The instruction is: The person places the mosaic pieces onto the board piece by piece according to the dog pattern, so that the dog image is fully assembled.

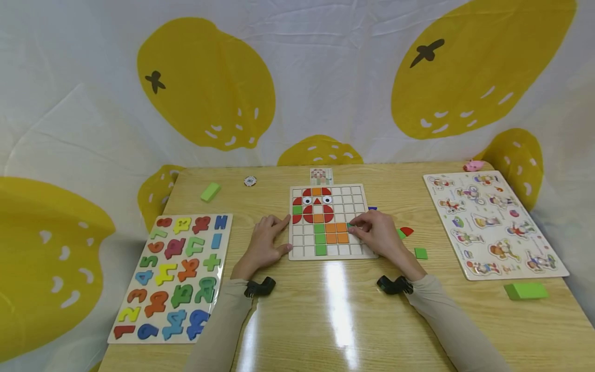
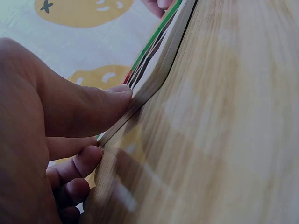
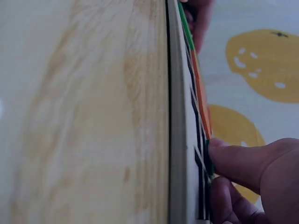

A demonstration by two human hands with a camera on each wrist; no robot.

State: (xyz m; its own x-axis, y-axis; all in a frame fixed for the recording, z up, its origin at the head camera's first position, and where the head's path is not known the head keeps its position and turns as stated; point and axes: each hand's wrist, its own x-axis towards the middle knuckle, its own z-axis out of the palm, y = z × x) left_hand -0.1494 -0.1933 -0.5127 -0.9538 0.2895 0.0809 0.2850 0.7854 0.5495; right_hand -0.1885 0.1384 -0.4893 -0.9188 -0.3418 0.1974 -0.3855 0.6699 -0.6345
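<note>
A wooden grid board (image 1: 346, 250) lies on the table with red, orange, green and white tiles and two eye tiles in its squares. At its left edge, my left hand (image 1: 266, 240) touches the rim with thumb and index finger apart; the left wrist view shows the thumb (image 2: 105, 105) against the board's side. Beside the orange tiles (image 1: 337, 233), my right hand (image 1: 378, 232) pinches a small green tile (image 3: 209, 158) over the grid. The tile is mostly hidden by the fingers. A picture card (image 1: 321, 176) lies just behind the board.
Loose tiles, including a green square (image 1: 420, 253) and a red quarter piece (image 1: 407, 231), lie right of the board. A number puzzle (image 1: 225, 253) is at left, a figure puzzle (image 1: 446, 206) at right. Green blocks (image 1: 526, 291), a poker chip (image 1: 250, 181) and a pink pig (image 1: 473, 165) lie around.
</note>
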